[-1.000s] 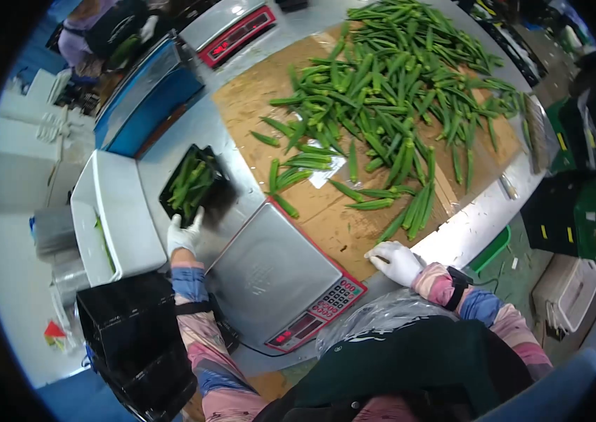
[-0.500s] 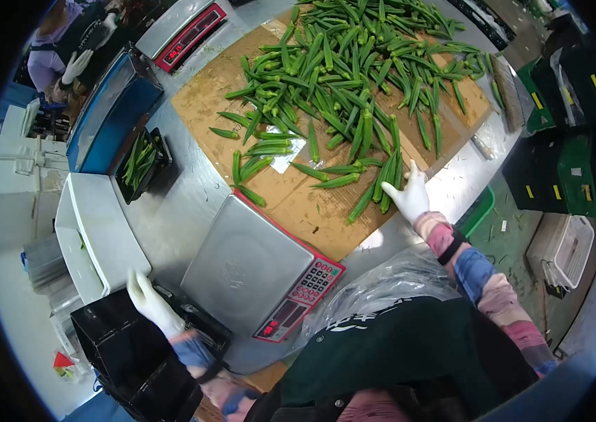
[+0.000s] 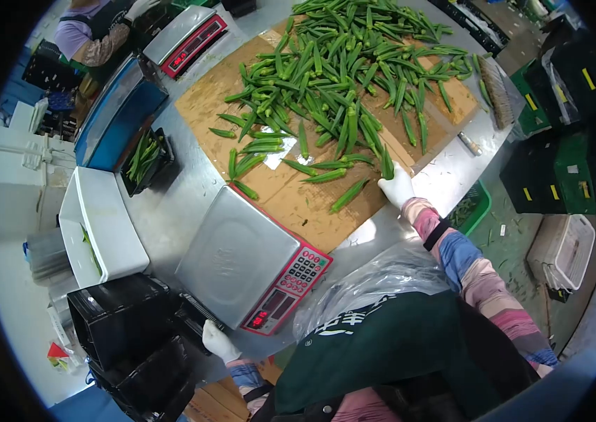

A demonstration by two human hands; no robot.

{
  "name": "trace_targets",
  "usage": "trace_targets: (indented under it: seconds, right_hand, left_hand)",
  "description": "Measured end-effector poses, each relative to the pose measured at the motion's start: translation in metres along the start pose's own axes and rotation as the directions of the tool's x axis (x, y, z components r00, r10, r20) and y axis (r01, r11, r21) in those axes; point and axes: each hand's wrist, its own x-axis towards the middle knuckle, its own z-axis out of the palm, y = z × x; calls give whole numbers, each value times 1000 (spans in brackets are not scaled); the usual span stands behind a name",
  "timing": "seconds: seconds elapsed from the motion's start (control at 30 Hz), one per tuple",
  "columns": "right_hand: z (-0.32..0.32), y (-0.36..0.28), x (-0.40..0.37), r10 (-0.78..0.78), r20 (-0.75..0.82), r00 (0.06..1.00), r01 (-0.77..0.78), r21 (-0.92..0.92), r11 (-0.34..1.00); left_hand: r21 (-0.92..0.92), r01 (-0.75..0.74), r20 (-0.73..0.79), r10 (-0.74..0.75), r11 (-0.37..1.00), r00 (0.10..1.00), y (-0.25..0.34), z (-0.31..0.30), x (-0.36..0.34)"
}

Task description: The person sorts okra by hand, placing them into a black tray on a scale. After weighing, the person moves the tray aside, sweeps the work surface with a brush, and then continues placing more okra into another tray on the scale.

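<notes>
My right hand (image 3: 398, 186), in a white glove, is closed round okra pods (image 3: 387, 164) at the near right edge of the cardboard sheet (image 3: 340, 225). Its fingertips are partly hidden. My left hand (image 3: 219, 342), gloved too, is closed at the near end of a black plastic tray (image 3: 192, 315), left of the weighing scale (image 3: 238, 253). The scale's steel pan holds nothing, and its red display is lit. A large heap of okra (image 3: 340, 70) covers the far part of the cardboard, with a few loose pods nearer the scale.
Stacked black trays (image 3: 118, 316) stand at the lower left, beside a white bin (image 3: 104, 232) with some pods. A black tray of okra (image 3: 146, 162) sits farther back. A second scale (image 3: 189, 42), a brush (image 3: 496, 91) and a clear plastic bag (image 3: 368, 281) are around. Another person (image 3: 94, 35) works at the far left.
My left hand has moved from beside the white bin to the black tray's near end and closed. My right hand, spread before, has closed on okra pods and drawn slightly left.
</notes>
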Motion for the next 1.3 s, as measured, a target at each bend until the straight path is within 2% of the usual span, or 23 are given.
trace_targets:
  seconds: [0.07, 0.1, 0.2, 0.23, 0.27, 0.3, 0.33, 0.37, 0.47, 0.5, 0.57, 0.67, 0.7, 0.73, 0.8, 0.87, 0.97, 1.0, 1.03, 1.07, 1.13, 1.17, 1.3]
  right_hand:
    - [-16, 4, -4, 59, 149, 987, -80, 138, 987]
    - [-20, 10, -4, 91, 167, 982, -122, 190, 974]
    - [-43, 15, -11, 144, 169, 975, -200, 385, 901]
    - [-52, 10, -13, 166, 159, 973, -222, 466, 856]
    - [-58, 14, -12, 188, 152, 970, -237, 447, 862]
    - [-67, 21, -8, 209, 146, 967, -252, 428, 868]
    - [-75, 28, -3, 229, 140, 963, -266, 409, 873]
    - [-78, 38, 5, 249, 124, 960, -278, 377, 883]
    - [-91, 57, 29, 232, -15, 973, -211, 366, 907]
    - [-96, 60, 39, 213, -64, 975, -177, 357, 917]
    - [-105, 52, 57, 162, -193, 968, -100, 293, 951]
    - [-95, 63, 104, 39, -335, 941, -32, 27, 999]
    - [-90, 63, 116, 48, -314, 948, -52, -3, 999]
    - [-87, 59, 122, 41, -311, 950, -69, -82, 994]
    - [-84, 51, 128, 32, -307, 951, -109, -238, 965]
    - [-93, 51, 133, 92, -258, 962, -141, -179, 974]
    - [-123, 68, 137, 95, -97, 991, -100, -47, 994]
    - [-136, 78, 135, 151, 6, 989, -148, 239, 960]
    - [-149, 88, 132, 172, 120, 978, -210, 497, 842]
    - [-158, 95, 130, 158, 236, 959, -280, 704, 653]
    - [-184, 60, 114, 167, 227, 960, -279, 840, 464]
    - [-192, 49, 110, 175, 225, 959, -275, 892, 358]
    - [-164, 64, 177, 170, 46, 984, -154, 692, 705]
  left_hand:
    - [-316, 186, 10, -192, 931, 981, 10, -4, 0]
    - [-479, 177, -8, -206, 860, 978, -25, -3, 10]
    - [-498, 231, -10, -272, 836, 962, -5, -11, 0]
    - [-440, 161, -83, -218, 883, 972, -15, -12, 3]
    - [-191, 121, -139, -149, 974, 979, -24, -20, 9]
    - [74, 83, -177, -68, 994, 982, -31, -28, 14]
    - [334, 48, -195, 19, 941, 981, -18, -31, 12]
    - [715, -7, -151, 164, 699, 975, -6, -37, 6]
    - [785, 75, -263, 221, 615, 939, 36, -50, -8]
    - [725, 135, -372, 219, 676, 902, 58, -51, -16]
    - [719, 66, -434, 373, 692, 820, 80, -58, -23]
    - [648, -122, -473, 523, 752, 709, 127, -35, -47]
    - [563, -217, -455, 518, 797, 724, 141, -18, -58]
    - [524, -314, -345, 534, 792, 772, 146, -3, -65]
    - [494, -489, 2, 561, 719, 828, 170, 22, -84]
    - [511, -470, 217, 421, 720, 881, 183, 31, -96]
    - [468, -497, 112, 509, 731, 853, 242, 54, -123]
    - [385, -535, 138, 526, 752, 839, 259, 62, -127]
    - [299, -564, 160, 543, 770, 825, 276, 71, -129]
    - [210, -585, 177, 558, 783, 811, 292, 83, -130]
    - [28, -539, 292, 509, 842, 810, 317, 116, -127]
    - [-237, -339, 357, 406, 911, 841, 343, 142, -132]
    - [-340, -264, 565, 420, 903, 711, 387, 254, -115]
